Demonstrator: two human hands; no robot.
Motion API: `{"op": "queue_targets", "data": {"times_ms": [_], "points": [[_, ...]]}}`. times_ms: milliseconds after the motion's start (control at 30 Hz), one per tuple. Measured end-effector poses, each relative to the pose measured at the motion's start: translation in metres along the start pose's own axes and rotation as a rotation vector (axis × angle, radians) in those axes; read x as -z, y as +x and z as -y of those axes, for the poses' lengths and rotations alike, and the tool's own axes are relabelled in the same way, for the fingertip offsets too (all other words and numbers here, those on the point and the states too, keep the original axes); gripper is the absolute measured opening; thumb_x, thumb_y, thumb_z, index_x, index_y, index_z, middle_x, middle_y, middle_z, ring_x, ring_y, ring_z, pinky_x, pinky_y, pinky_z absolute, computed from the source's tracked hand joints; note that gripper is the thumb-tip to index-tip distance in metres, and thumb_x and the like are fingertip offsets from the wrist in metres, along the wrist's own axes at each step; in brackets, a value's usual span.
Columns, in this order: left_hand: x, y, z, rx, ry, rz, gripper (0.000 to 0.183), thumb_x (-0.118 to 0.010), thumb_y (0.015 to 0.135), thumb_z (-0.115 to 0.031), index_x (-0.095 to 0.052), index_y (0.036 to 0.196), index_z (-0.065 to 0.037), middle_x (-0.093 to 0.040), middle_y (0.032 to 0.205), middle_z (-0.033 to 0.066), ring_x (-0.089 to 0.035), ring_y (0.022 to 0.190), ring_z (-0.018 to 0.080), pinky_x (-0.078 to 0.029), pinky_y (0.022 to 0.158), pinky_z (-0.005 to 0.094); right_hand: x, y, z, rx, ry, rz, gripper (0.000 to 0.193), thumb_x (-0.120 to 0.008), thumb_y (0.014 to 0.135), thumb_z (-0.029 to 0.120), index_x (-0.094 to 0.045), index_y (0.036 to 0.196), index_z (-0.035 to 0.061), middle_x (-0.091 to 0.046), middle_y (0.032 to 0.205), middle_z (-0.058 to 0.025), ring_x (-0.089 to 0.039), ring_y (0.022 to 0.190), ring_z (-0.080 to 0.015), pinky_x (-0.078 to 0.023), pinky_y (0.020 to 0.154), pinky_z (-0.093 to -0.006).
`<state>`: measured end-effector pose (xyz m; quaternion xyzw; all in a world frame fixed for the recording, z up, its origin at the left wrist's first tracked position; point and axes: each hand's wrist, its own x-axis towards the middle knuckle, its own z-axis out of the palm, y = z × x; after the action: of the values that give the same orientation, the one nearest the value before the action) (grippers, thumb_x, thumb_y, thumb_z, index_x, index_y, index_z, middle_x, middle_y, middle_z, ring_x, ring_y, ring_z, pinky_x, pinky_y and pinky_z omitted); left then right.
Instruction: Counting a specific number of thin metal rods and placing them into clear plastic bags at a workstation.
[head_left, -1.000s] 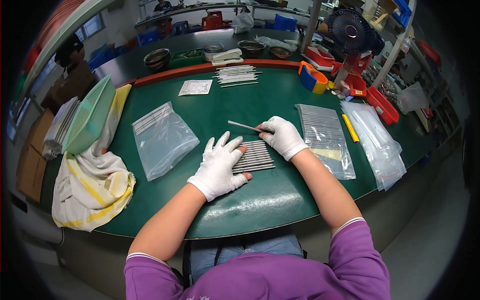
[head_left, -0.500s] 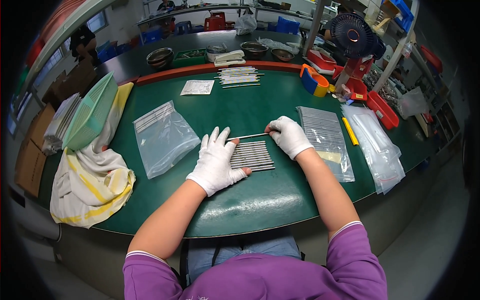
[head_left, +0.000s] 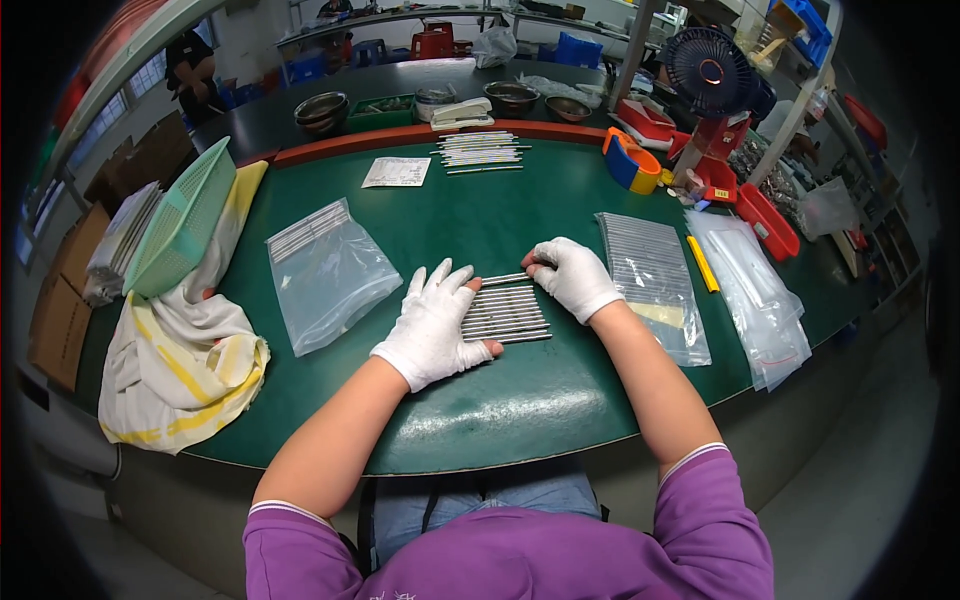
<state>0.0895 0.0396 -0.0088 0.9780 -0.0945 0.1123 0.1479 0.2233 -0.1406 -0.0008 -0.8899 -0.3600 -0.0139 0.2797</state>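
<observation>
A row of slim metal rods point(head_left: 508, 314) lies side by side on the green table in front of me. My left hand point(head_left: 426, 325), in a white glove with bare thumb and index tips, rests spread along the rods' left ends. At the far side of the row, my similarly gloved right hand point(head_left: 575, 281) pinches the right end of a single metal rod point(head_left: 503, 279). To the left lies a clear plastic bag point(head_left: 340, 290) with several rods at its far end. Another clear bag point(head_left: 643, 255), packed with rods, lies right of my right hand.
More rods point(head_left: 480, 151) and a paper slip point(head_left: 396, 172) lie toward the back. A green basket point(head_left: 182, 220) and a cloth point(head_left: 185, 370) sit at left. At right are a yellow strip point(head_left: 702, 264), empty-looking plastic bags point(head_left: 750, 290), a tape dispenser point(head_left: 630, 165) and a fan point(head_left: 708, 70).
My right hand has drawn slightly left and nearer, bringing the pinched rod up against the far side of the row. My left hand stays at the rods' left ends.
</observation>
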Motion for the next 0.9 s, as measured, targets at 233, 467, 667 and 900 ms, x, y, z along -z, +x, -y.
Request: {"op": "queue_targets", "data": {"times_ms": [233,467,667,900], "points": [[0.002,0.000,0.000,-0.029,-0.041,0.003,0.079,-0.063,0.071,-0.056,-0.048,0.124,0.000,-0.038,0.134,0.0226,-0.028,0.129,0.0420,-0.019,0.108,0.0524,0.002,0.000,-0.004,-0.089,0.177,-0.151,0.012,-0.064,0.079,0.014,-0.064,0.088,0.0065,-0.061,0.087,-0.0132,-0.061,0.083,-0.0272,-0.049,0.075,-0.0331],[0.000,-0.001,0.004,-0.024,0.005,-0.009,0.075,-0.061,0.073,-0.056,-0.049,0.123,-0.001,-0.039,0.133,0.0224,-0.029,0.129,0.0424,-0.020,0.107,0.0530,0.014,-0.006,-0.003,0.011,0.097,0.125,0.013,-0.065,0.077,0.014,-0.066,0.087,0.0065,-0.061,0.086,-0.0121,-0.060,0.082,-0.0267,-0.048,0.076,-0.0329],[-0.002,0.000,0.002,-0.040,0.008,-0.015,0.075,-0.059,0.074,-0.057,-0.049,0.123,-0.001,-0.040,0.133,0.0225,-0.030,0.128,0.0423,-0.021,0.107,0.0528,0.003,-0.002,-0.003,-0.004,0.085,0.001,0.013,-0.063,0.078,0.016,-0.066,0.089,0.0081,-0.061,0.088,-0.0121,-0.060,0.084,-0.0277,-0.048,0.077,-0.0349],[-0.001,-0.001,0.003,-0.038,0.001,-0.010,0.078,-0.059,0.074,-0.057,-0.047,0.124,0.001,-0.038,0.133,0.0242,-0.030,0.128,0.0425,-0.020,0.107,0.0516,0.004,0.001,0.007,-0.029,-0.034,0.079,0.014,-0.063,0.079,0.018,-0.065,0.085,0.0046,-0.060,0.089,-0.0145,-0.060,0.085,-0.0288,-0.047,0.077,-0.0355]]}}
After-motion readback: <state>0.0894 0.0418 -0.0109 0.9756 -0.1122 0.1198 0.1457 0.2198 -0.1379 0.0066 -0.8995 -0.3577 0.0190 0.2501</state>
